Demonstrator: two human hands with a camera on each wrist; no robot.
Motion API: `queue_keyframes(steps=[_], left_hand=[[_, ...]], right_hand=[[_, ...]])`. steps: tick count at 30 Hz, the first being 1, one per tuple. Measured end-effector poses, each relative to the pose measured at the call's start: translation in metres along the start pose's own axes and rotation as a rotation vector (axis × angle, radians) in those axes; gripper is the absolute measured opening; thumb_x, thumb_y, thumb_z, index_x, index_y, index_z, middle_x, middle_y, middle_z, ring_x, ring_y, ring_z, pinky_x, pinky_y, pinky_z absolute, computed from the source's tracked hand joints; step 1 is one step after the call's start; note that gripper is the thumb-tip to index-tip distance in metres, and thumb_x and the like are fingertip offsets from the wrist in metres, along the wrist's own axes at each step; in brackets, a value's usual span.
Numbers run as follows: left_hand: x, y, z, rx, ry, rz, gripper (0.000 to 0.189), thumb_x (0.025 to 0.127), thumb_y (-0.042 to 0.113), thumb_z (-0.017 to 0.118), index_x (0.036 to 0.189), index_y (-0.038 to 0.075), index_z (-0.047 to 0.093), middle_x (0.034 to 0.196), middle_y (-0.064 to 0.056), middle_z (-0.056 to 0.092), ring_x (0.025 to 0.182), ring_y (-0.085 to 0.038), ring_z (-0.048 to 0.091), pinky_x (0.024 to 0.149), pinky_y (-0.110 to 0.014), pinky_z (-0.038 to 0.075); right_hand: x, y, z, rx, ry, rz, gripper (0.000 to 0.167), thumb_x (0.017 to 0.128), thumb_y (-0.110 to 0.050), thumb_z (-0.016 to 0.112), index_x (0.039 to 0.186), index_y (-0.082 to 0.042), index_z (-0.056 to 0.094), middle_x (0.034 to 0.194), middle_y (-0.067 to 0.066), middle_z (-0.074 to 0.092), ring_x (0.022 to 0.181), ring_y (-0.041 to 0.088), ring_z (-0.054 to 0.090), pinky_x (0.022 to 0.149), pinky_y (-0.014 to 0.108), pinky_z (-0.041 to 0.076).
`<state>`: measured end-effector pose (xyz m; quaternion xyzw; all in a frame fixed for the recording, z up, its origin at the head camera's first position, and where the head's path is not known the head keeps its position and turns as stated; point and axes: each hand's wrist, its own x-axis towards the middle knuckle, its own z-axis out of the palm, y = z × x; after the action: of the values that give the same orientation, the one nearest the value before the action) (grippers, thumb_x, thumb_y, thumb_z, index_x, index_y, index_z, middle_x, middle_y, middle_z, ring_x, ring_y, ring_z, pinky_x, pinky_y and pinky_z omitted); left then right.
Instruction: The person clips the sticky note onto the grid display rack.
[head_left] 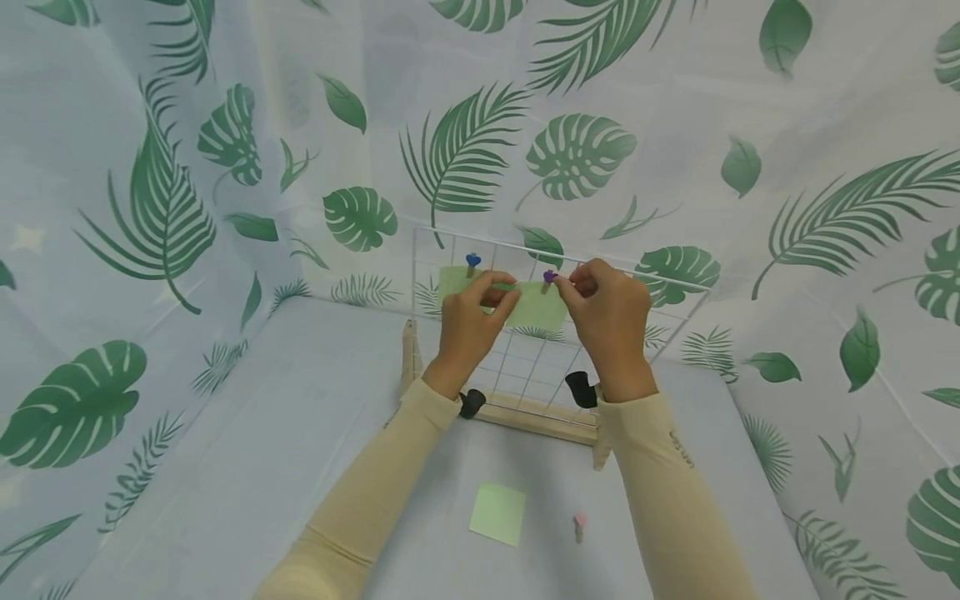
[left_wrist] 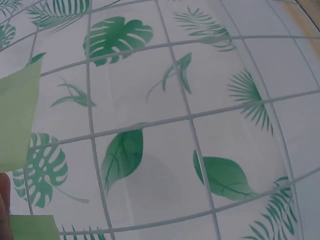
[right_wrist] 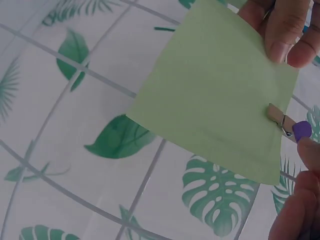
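A light green paper note (head_left: pixel 537 307) hangs against a white wire grid (head_left: pixel 517 362), with a small wooden clothespin topped by a purple heart (right_wrist: pixel 302 131) across its upper edge. My right hand (head_left: pixel 611 321) pinches the purple end of that clothespin between thumb and fingers. At the note's upper left corner, my left hand (head_left: pixel 474 325) holds the paper with its fingertips. Behind the left hand hangs another green note (head_left: pixel 451 282), clipped to the grid by a clothespin with a blue heart (head_left: pixel 472 260); the hand hides part of it.
The grid stands in a wooden base (head_left: pixel 536 418) on the pale table. Nearer me lie a loose green note (head_left: pixel 498 514) and a clothespin with a pink heart (head_left: pixel 579 527). A leaf-print curtain (head_left: pixel 465 158) rises behind. Black wrist cameras (head_left: pixel 581 389) overlap the base in the head view.
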<state>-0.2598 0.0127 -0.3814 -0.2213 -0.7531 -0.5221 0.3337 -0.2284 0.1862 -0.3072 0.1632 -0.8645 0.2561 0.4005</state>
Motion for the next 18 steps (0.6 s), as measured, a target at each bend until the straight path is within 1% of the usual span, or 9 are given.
queue_keyframes(steps=[2,4,6,8,11,13,15,16,18], left_hand=[[-0.001,-0.001,-0.001,0.036,0.005,0.029,0.016,0.1,0.011,0.08,0.112,0.002,0.075,0.09,-0.014,0.081,0.078,-0.028,0.08,0.063,-0.035,0.063],[-0.003,-0.001,-0.003,0.056,0.007,0.056,0.016,0.099,0.01,0.08,0.111,0.001,0.075,0.09,-0.014,0.081,0.076,-0.028,0.08,0.065,-0.038,0.064],[-0.004,-0.002,-0.005,0.065,0.004,0.084,0.016,0.098,0.008,0.081,0.109,0.0,0.074,0.088,-0.015,0.081,0.074,-0.028,0.079,0.065,-0.04,0.065],[-0.006,-0.004,-0.007,0.069,-0.004,0.106,0.015,0.098,0.008,0.08,0.108,0.0,0.074,0.088,-0.015,0.08,0.074,-0.027,0.079,0.066,-0.039,0.065],[-0.008,-0.006,-0.01,0.077,-0.018,0.125,0.014,0.098,0.01,0.08,0.107,0.001,0.074,0.089,-0.013,0.081,0.075,-0.025,0.079,0.068,-0.035,0.065],[-0.011,-0.007,-0.013,0.079,-0.032,0.12,0.015,0.098,0.013,0.08,0.107,0.002,0.076,0.093,-0.012,0.081,0.075,-0.024,0.079,0.068,-0.033,0.065],[-0.014,-0.007,-0.016,0.068,-0.051,0.104,0.016,0.098,0.014,0.08,0.108,0.003,0.078,0.096,-0.011,0.081,0.075,-0.023,0.079,0.069,-0.034,0.065],[-0.015,-0.006,-0.017,0.054,-0.063,0.09,0.017,0.097,0.015,0.08,0.11,0.003,0.078,0.098,-0.011,0.081,0.076,-0.024,0.079,0.07,-0.034,0.065],[-0.018,-0.005,-0.02,-0.001,-0.088,0.052,0.021,0.097,0.015,0.082,0.113,0.002,0.079,0.103,-0.013,0.081,0.08,-0.025,0.079,0.072,-0.035,0.065]], right_hand=[[-0.002,0.003,0.0,0.014,0.026,-0.012,0.02,0.092,-0.001,0.085,0.083,0.01,0.07,0.075,0.026,0.074,0.064,0.041,0.071,0.061,0.054,0.057],[-0.003,0.006,0.001,0.043,0.033,-0.028,0.019,0.091,0.0,0.085,0.084,0.01,0.07,0.073,0.025,0.073,0.062,0.04,0.071,0.06,0.052,0.057],[-0.005,0.009,0.001,0.076,0.032,-0.04,0.017,0.091,0.001,0.084,0.086,0.01,0.071,0.072,0.023,0.073,0.061,0.037,0.072,0.06,0.047,0.057],[-0.008,0.011,0.0,0.112,0.022,-0.045,0.015,0.091,0.002,0.084,0.088,0.01,0.072,0.072,0.021,0.073,0.061,0.035,0.072,0.061,0.036,0.057],[-0.012,0.012,-0.001,0.18,0.002,-0.035,0.012,0.091,0.003,0.083,0.092,0.009,0.072,0.073,0.02,0.073,0.062,0.035,0.072,0.066,0.016,0.051],[-0.015,0.013,-0.003,0.24,-0.022,-0.019,0.013,0.09,0.005,0.083,0.097,0.01,0.073,0.076,0.02,0.073,0.066,0.036,0.073,0.069,0.007,0.047],[-0.018,0.014,-0.005,0.295,-0.046,0.0,0.015,0.09,0.007,0.083,0.102,0.01,0.073,0.081,0.021,0.074,0.07,0.036,0.073,0.072,0.004,0.047],[-0.02,0.015,-0.006,0.323,-0.058,0.01,0.017,0.09,0.008,0.083,0.104,0.01,0.074,0.084,0.021,0.075,0.074,0.033,0.074,0.073,0.004,0.049],[-0.025,0.017,-0.009,0.375,-0.088,0.037,0.022,0.089,0.011,0.082,0.109,0.011,0.074,0.091,0.022,0.076,0.081,0.022,0.074,0.077,0.006,0.051]])
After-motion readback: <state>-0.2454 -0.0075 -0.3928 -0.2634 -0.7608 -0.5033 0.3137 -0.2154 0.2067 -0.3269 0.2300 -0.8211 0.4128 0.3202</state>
